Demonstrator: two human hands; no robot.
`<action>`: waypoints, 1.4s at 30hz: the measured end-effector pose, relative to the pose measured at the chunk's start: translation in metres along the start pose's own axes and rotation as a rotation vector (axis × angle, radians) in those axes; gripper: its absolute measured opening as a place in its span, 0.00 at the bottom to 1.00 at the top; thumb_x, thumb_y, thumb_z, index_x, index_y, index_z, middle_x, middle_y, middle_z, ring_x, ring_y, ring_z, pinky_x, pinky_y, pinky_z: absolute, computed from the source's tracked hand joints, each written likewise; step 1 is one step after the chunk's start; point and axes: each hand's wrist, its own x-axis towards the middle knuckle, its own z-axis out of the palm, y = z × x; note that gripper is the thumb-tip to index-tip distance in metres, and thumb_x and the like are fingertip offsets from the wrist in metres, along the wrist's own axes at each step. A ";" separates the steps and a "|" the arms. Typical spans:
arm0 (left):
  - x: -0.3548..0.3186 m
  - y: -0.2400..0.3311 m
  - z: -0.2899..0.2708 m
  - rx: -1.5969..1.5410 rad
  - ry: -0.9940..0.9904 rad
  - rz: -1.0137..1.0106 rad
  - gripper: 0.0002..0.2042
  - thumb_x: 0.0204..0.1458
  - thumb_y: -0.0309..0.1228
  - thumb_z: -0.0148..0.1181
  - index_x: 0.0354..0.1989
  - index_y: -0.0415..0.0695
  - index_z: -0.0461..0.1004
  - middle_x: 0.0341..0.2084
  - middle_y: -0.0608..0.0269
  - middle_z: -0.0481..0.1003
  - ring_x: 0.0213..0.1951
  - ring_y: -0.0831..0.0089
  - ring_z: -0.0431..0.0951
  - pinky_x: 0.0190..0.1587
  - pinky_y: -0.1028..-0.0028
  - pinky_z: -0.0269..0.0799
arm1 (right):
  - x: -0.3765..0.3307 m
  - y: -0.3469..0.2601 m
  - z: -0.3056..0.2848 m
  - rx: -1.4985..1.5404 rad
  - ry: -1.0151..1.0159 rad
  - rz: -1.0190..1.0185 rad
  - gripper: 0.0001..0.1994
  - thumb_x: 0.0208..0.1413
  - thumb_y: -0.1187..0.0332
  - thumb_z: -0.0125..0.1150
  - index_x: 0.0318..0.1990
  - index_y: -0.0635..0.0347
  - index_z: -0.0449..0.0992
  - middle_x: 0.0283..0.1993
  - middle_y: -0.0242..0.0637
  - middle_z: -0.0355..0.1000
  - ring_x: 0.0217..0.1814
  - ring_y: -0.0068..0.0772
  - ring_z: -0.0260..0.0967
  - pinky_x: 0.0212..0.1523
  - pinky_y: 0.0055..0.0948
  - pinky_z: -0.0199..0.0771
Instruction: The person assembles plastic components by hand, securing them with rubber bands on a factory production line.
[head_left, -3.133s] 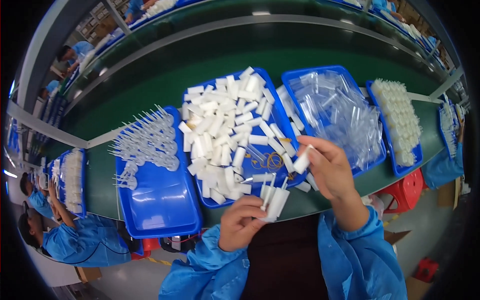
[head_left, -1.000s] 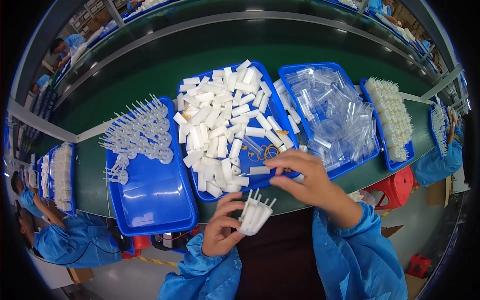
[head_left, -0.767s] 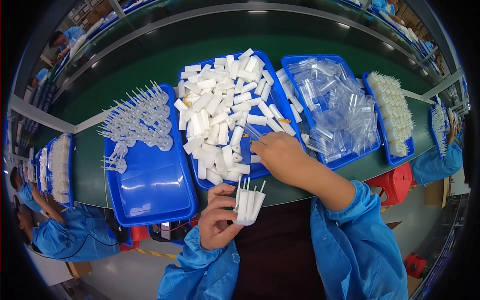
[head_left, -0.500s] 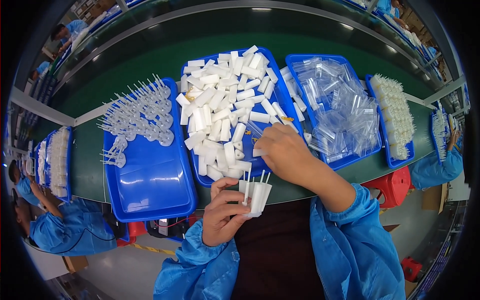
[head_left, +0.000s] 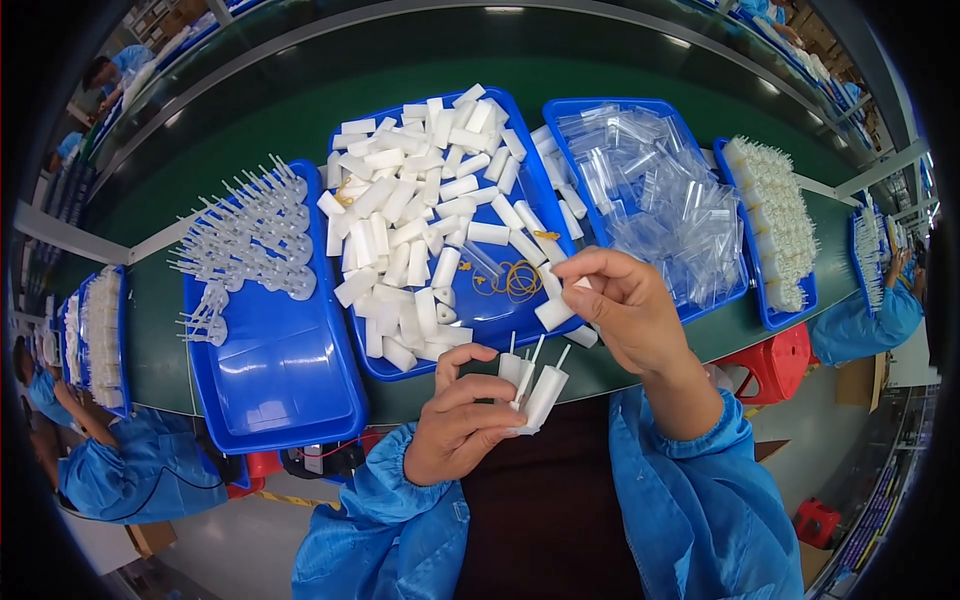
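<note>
The left hand [head_left: 462,425] gripped a small bunch of white tubes [head_left: 530,385] near the body, just below the middle blue tray [head_left: 500,325]. The right hand [head_left: 620,305] pinched one white tube [head_left: 556,312] over that tray's near right corner, beside yellow rubber bands [head_left: 512,281].

Left hand [head_left: 462,428] curled shut in a grip, right hand [head_left: 622,308] raised beside it, fingertips pinched together.

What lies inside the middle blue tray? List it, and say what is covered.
The middle blue tray holds a heap of white plastic tubes and yellow rubber bands. The right hand covers its near right corner, so whatever lies there is hidden.
</note>
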 end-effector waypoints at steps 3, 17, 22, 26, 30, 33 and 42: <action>0.004 0.000 0.002 0.033 -0.029 0.003 0.07 0.42 0.30 0.65 0.32 0.49 0.78 0.35 0.66 0.72 0.49 0.56 0.62 0.52 0.59 0.55 | -0.002 0.002 -0.005 0.214 0.050 0.114 0.10 0.54 0.76 0.56 0.44 0.68 0.73 0.36 0.34 0.71 0.31 0.15 0.61 0.32 0.15 0.63; 0.004 0.000 0.007 0.081 -0.077 -0.015 0.07 0.41 0.29 0.65 0.32 0.49 0.78 0.35 0.67 0.72 0.49 0.55 0.62 0.52 0.60 0.54 | 0.000 0.001 -0.017 0.214 -0.111 0.289 0.11 0.54 0.74 0.57 0.45 0.65 0.75 0.34 0.31 0.73 0.34 0.15 0.64 0.35 0.15 0.65; 0.005 0.000 0.007 0.113 -0.090 -0.037 0.08 0.41 0.29 0.65 0.32 0.50 0.78 0.35 0.67 0.72 0.49 0.55 0.62 0.52 0.60 0.53 | 0.000 0.001 -0.016 -0.015 -0.227 0.145 0.11 0.53 0.75 0.58 0.44 0.65 0.75 0.34 0.33 0.73 0.33 0.16 0.66 0.36 0.15 0.67; 0.006 0.001 0.005 0.197 -0.117 -0.030 0.10 0.39 0.28 0.65 0.32 0.52 0.78 0.36 0.68 0.72 0.50 0.55 0.62 0.52 0.60 0.51 | -0.001 -0.015 -0.011 -0.090 -0.237 0.264 0.09 0.48 0.79 0.61 0.39 0.68 0.76 0.34 0.37 0.73 0.34 0.21 0.71 0.36 0.18 0.69; 0.008 0.003 0.005 0.289 -0.121 0.004 0.11 0.37 0.28 0.66 0.32 0.53 0.78 0.40 0.67 0.70 0.52 0.54 0.61 0.52 0.60 0.51 | 0.001 -0.012 -0.012 -0.132 -0.282 0.268 0.06 0.45 0.78 0.65 0.33 0.67 0.76 0.33 0.37 0.74 0.36 0.22 0.73 0.37 0.18 0.71; 0.007 0.002 0.006 0.261 -0.067 0.026 0.11 0.36 0.29 0.68 0.31 0.51 0.77 0.45 0.61 0.68 0.53 0.52 0.60 0.53 0.59 0.51 | 0.000 -0.011 -0.008 -0.189 -0.386 0.246 0.06 0.43 0.77 0.67 0.29 0.66 0.75 0.31 0.37 0.74 0.35 0.22 0.73 0.36 0.19 0.71; 0.012 -0.005 0.002 0.274 0.084 0.032 0.16 0.35 0.32 0.71 0.31 0.46 0.70 0.48 0.53 0.67 0.56 0.49 0.60 0.53 0.56 0.56 | -0.008 -0.012 -0.004 -0.222 -0.368 0.208 0.06 0.42 0.77 0.68 0.28 0.65 0.75 0.31 0.38 0.75 0.34 0.24 0.73 0.36 0.20 0.71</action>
